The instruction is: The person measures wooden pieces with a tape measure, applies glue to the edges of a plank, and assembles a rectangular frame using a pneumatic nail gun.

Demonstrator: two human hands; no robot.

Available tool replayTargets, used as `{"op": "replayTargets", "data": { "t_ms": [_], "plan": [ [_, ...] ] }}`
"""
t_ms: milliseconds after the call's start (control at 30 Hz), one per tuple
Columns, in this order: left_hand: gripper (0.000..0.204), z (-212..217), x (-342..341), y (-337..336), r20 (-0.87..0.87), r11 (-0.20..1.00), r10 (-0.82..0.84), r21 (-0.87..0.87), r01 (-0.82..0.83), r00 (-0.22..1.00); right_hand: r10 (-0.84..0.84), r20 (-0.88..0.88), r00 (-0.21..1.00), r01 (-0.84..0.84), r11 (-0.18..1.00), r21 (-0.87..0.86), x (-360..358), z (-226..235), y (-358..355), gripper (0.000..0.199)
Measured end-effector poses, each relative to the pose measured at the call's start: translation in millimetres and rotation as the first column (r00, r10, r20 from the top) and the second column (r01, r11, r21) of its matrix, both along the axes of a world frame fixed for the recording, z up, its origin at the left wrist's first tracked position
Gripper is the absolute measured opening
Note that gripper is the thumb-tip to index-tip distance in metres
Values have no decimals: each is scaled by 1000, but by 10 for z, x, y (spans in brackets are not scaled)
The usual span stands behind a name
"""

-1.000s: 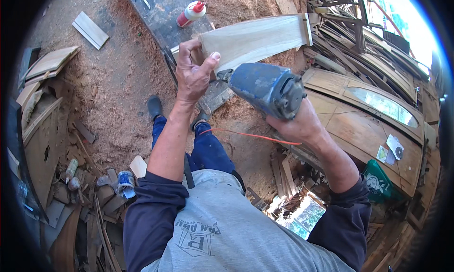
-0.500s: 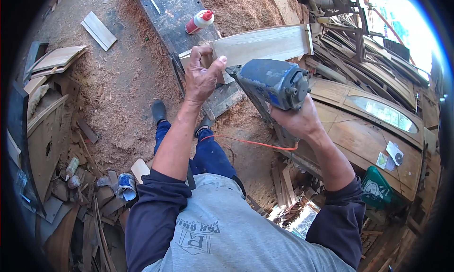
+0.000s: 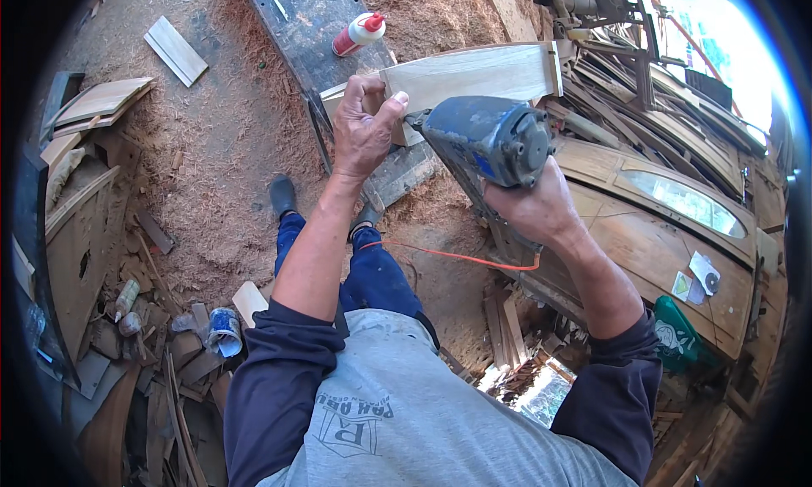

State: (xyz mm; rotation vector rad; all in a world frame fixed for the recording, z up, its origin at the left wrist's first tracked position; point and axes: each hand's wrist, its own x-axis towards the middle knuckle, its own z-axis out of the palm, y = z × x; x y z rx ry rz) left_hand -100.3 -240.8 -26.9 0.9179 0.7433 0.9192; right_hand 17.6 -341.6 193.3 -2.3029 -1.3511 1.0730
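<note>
The left hand (image 3: 362, 132) now pinches the pale wooden board (image 3: 474, 72) nearer its left end, while the right hand (image 3: 529, 208), grip wrapped around it, brings the blue power tool (image 3: 491, 140) closer.

- A white glue bottle (image 3: 359, 33) with a red cap lies on a dark plank (image 3: 317, 17).
- A pale board offcut (image 3: 175, 50) rests on the sawdust-covered floor (image 3: 228, 157).
- A blue-and-white can (image 3: 224, 330) lies among wood scraps at lower left.
- An arched door panel (image 3: 668, 225) leans at right, a green bag (image 3: 677, 339) below it.
- An orange cord (image 3: 457, 256) crosses the floor.
</note>
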Motion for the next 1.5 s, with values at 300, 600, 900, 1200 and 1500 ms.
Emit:
{"op": "replayTargets", "data": {
  "t_ms": [300, 600, 900, 1200, 1500],
  "plan": [
    [26, 22, -11, 33, 4, 1000, -29, -11, 29, 1000, -113, -11, 994, 112, 991, -77, 36, 37, 59, 27],
    [27, -49, -44, 129, -48, 999, -39, -38, 37, 998, -20, 40, 999, 26, 987, -157, 88, 152, 151, 37],
    [48, 311, -37, 1041, -441, 792, -555, -22, 610, 705, -18, 8, 1000, 19, 997, -73, 98, 109, 181, 33],
    [43, 487, -38, 1154, -663, 638, -534, 92, 765, 525, -140, -45, 989, 137, 989, -52, 75, 31, 131, 32],
    [46, 400, -243, 1166, -507, 539, -603, 311, 783, 617, -117, -39, 992, 117, 993, 4, 130, -42, 16, 31]
  ]
}}
